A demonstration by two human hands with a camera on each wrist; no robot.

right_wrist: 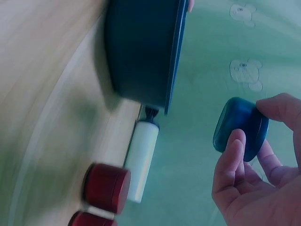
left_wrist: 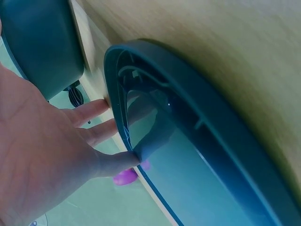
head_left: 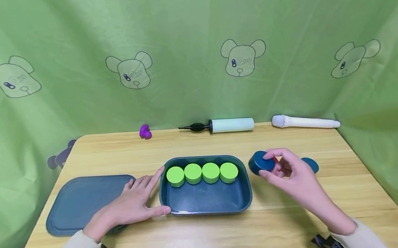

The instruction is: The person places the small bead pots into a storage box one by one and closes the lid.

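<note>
My right hand pinches a blue round tub between thumb and fingers, just right of the dark blue rectangular box. It looks raised off the table in the right wrist view. Inside the box, several green round tubs stand in a row along the far wall. My left hand has its fingers spread, with index finger and thumb touching the left end of the box. Its other fingertips reach over the edge of the dark blue lid, which lies left of the box and is partly hidden by this hand.
Behind the right hand, another blue round piece is partly covered; red round tubs show in the right wrist view. Along the table's back edge lie a purple object, a hand pump and a white stick. Green curtain hangs behind.
</note>
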